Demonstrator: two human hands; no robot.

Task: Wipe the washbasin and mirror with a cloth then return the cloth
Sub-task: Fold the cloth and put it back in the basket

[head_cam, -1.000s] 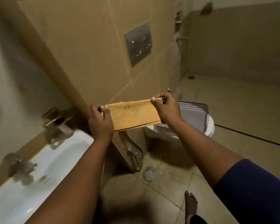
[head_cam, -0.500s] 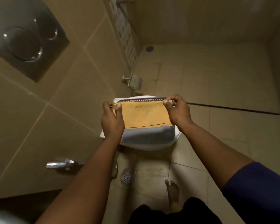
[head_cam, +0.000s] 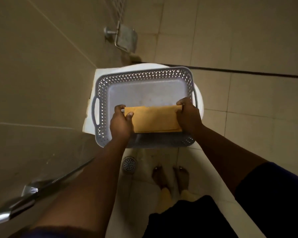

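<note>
The view looked straight down from the person's head onto a tiled bathroom floor (head_cam: pixel 248 40). Both bare arms reached forward, holding a folded orange cloth (head_cam: pixel 153 118) between them.

The left hand (head_cam: pixel 121 121) gripped the cloth's left end, with the thumb curled over the top and the fingers wrapped behind the edge. The right hand (head_cam: pixel 187 115) gripped the right end, its fingers curled round the upper corner. The cloth was stretched flat between the hands, as a neat rectangle with its layered edges along the near side.

The cloth was over the near half of a grey plastic basket (head_cam: pixel 144 75) with a lattice wall and a slot handle at each end. Whether the cloth touched the basket's floor could not be told. The basket sat on a white toilet (head_cam: pixel 199 98), which stood against the tan tiled wall (head_cam: pixel 41 74) on the left.

A metal paper holder (head_cam: pixel 126 37) was fixed to that wall beyond the toilet. A round floor drain (head_cam: pixel 129 164) lay just nearer than the basket, beside the person's bare feet (head_cam: pixel 170 176). A blurred chrome hose fitting (head_cam: pixel 33 194) crossed the lower left corner. A dark blue sleeve (head_cam: pixel 273 194) covered the right upper arm.
</note>
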